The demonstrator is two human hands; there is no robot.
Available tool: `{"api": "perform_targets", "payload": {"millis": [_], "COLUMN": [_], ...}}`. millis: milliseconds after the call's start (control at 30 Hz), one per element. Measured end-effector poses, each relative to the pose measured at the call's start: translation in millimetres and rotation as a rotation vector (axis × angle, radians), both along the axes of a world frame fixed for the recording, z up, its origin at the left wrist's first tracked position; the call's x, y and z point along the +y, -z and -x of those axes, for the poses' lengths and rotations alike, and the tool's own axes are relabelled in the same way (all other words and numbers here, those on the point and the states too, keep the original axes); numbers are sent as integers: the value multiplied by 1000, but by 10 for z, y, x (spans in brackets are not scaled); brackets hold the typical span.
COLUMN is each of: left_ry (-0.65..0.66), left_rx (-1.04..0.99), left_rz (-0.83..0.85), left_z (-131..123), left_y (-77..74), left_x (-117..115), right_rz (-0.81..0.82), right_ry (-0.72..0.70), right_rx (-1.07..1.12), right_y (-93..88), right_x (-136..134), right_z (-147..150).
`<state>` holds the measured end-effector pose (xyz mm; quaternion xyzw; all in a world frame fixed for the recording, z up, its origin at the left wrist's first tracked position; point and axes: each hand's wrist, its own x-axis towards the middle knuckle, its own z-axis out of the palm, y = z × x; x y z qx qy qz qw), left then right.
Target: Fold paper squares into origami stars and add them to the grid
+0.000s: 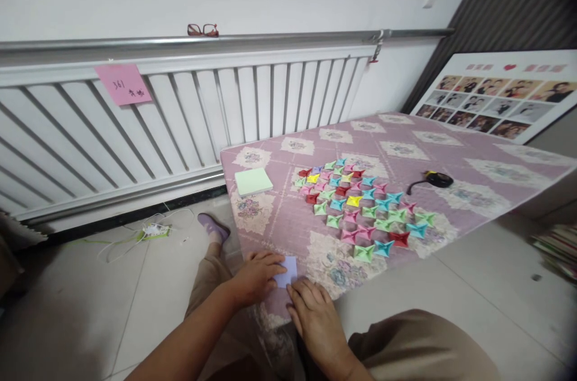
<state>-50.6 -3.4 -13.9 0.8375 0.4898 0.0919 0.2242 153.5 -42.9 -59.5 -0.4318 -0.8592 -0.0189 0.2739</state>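
A small sheet of light purple paper (pixel 287 273) lies at the near corner of the cloth-covered table. My left hand (pixel 258 276) is closed down over its left side, bent fingers holding it against the cloth. Just to the right, my right hand (pixel 314 315) rests with fingers stretched out and thumb apart, its fingertips touching the paper's lower right corner. Beyond the hands, rows of small folded paper pieces (pixel 353 201) in pink, green, blue, red and yellow cover the middle of the table. A pale green pad of square paper (pixel 253 181) sits near the left edge.
A black tape measure (pixel 439 179) lies on the right of the floral tablecloth (pixel 288 188). Behind the table runs a white radiator (pixel 252 104) with a pink note (pixel 123 85). Glasses (pixel 202 30) rest on the pipe above. A power strip (pixel 154 231) with cables lies on the floor.
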Motion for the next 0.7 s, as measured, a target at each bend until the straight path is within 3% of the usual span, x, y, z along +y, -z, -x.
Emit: {"api": "perform_targets", "payload": {"millis": [300, 533, 700], "left_ry": [49, 77, 110], "left_rx": [81, 100, 137], "left_rz": [-114, -278, -482], "left_z": [4, 17, -26], "left_y": [49, 142, 208], "left_x": [-28, -38, -229], "right_rz": [-12, -6, 39], "right_ry": [47, 36, 67], "right_rx": [-31, 29, 38], "right_y": [-168, -133, -56], "right_x": [22, -105, -145], "right_z": [-285, 54, 156]}}
